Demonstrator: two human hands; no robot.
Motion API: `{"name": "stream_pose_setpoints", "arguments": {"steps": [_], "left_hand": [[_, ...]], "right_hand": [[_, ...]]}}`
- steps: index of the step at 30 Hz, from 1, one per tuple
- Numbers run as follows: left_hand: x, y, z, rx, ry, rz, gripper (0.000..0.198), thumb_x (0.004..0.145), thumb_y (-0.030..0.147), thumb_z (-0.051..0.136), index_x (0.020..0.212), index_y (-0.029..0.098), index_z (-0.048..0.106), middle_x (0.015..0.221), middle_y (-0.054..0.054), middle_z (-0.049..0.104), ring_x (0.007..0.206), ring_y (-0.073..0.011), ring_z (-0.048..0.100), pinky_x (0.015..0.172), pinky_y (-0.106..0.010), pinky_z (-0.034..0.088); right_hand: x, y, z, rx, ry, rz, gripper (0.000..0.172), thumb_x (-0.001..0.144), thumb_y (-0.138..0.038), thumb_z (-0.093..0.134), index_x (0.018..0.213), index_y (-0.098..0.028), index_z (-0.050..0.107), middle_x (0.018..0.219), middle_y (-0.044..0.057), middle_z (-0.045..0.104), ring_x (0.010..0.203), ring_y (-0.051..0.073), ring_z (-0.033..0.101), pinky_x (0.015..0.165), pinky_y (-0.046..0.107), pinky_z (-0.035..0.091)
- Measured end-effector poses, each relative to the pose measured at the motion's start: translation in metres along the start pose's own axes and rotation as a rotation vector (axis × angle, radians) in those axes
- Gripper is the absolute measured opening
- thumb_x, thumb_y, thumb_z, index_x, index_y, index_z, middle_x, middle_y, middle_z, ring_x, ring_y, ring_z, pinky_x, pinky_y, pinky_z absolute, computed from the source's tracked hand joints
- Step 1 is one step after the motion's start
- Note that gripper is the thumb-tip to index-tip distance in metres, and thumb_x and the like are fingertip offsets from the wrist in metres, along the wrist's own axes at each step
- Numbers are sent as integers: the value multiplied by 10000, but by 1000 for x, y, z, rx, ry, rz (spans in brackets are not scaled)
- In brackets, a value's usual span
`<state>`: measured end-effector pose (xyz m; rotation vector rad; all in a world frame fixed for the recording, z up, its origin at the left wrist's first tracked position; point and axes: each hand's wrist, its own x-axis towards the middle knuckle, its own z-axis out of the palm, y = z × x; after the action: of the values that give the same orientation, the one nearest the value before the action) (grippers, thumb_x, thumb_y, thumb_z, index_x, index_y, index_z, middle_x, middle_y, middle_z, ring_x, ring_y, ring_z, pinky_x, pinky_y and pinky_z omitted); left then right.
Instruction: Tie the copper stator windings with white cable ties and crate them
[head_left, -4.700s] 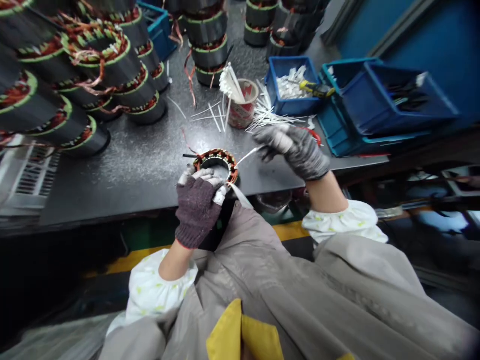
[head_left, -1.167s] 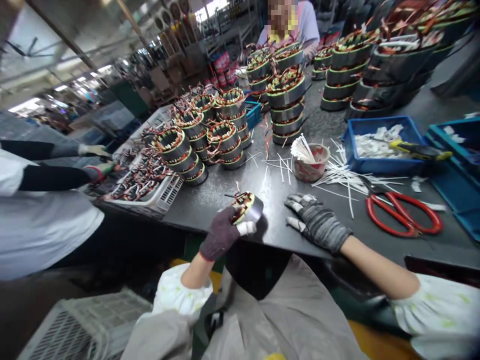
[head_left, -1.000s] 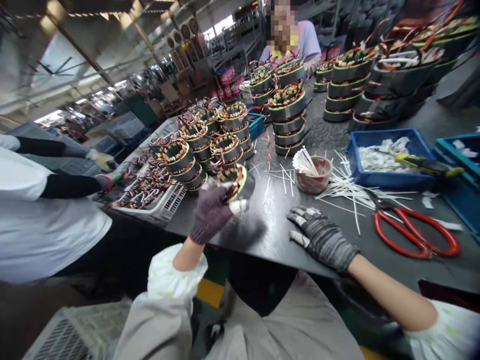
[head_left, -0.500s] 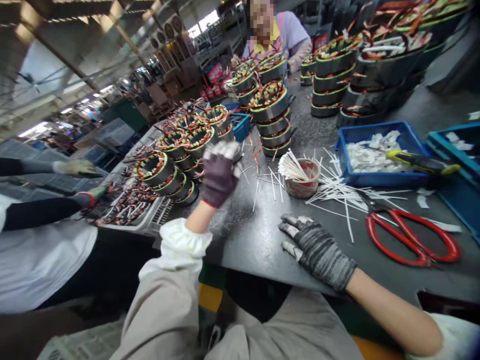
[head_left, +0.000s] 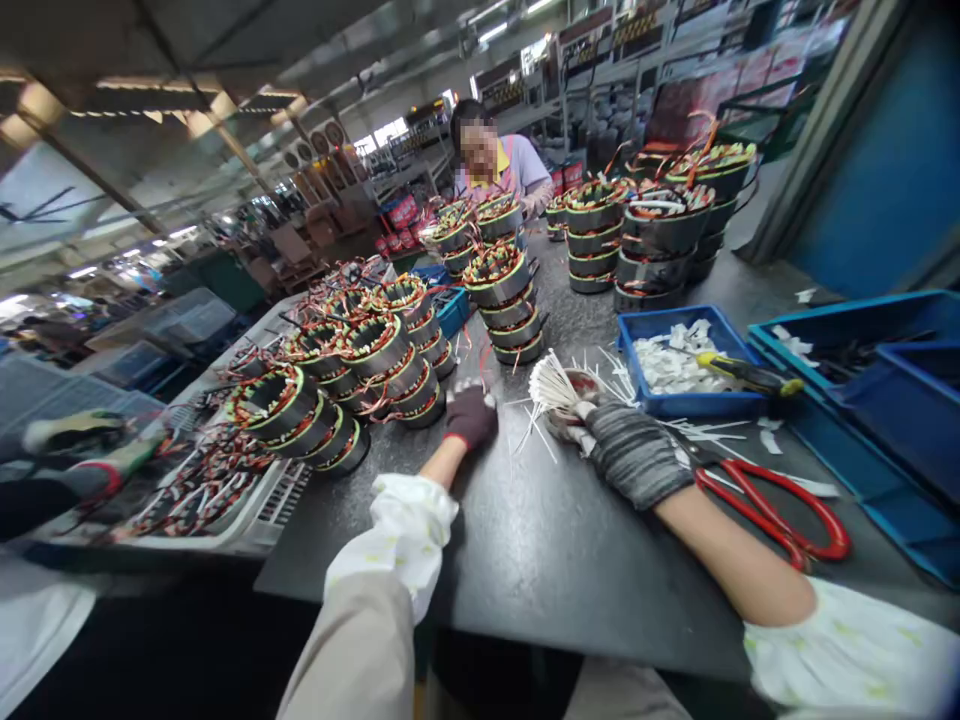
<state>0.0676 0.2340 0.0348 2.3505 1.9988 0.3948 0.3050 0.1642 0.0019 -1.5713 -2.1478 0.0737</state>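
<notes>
Fingers [head_left: 585, 412] of the right hand [head_left: 637, 455] are partly bent at the near right side of the cup [head_left: 583, 383], which stands mid-table with white strips [head_left: 553, 385] fanning left, and whether they grip cannot be told; the left hand [head_left: 471, 415] reaches forward, right of the stacked rings [head_left: 401, 378], its hold likewise unclear. The cup should handle as light and stiff, best taken round its wall; the strips as light, smooth and bendable, best pinched mid-length. The glove hides the cup's near wall, and the left fingertips are blurred.
</notes>
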Motion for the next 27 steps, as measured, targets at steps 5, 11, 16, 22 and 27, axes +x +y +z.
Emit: {"name": "stream_pose_setpoints", "arguments": {"steps": [5,11,16,22,27], "left_hand": [[-7,21,-53,-15,180,387,393,979,319,608,1359,310,709,1323,-83,766,1311,-278,678,1216,-492,466],[118,53,-115,38,487,336,664,911,558,737,1455,199,606,1412,-156,705,1432,-360,564,1287,-573,327],[168,67,-100,252,100,150,675,976,671,576,1359,123,670,1316,-208,741,1335,-385,638,1148,-487,442],[164,70,-95,280,68,175,661,996,672,484,1276,118,711,1291,-203,730,1298,-395,643,1130,-482,417],[125,55,-109,339,76,184,682,989,718,463,1191,121,723,1157,-181,748,1163,-369,685,1010,-426,455]], "right_hand": [[-15,11,-18,-25,131,100,288,1022,-310,538,1105,-204,792,1134,140,794,990,306,754,924,414,603],[-19,18,-15,-55,205,120,305,1028,-307,515,1082,-190,792,1108,160,786,977,330,744,910,452,600],[-16,13,-6,-88,159,60,304,1026,-327,523,1072,-206,797,1076,138,790,961,311,743,894,437,600],[-15,3,-27,-57,-39,57,322,1036,-327,524,1145,-176,787,1129,141,776,986,288,716,913,409,563],[-14,5,-25,-53,-34,43,323,1024,-344,536,1147,-174,782,1071,134,771,939,279,694,883,402,544]]}}
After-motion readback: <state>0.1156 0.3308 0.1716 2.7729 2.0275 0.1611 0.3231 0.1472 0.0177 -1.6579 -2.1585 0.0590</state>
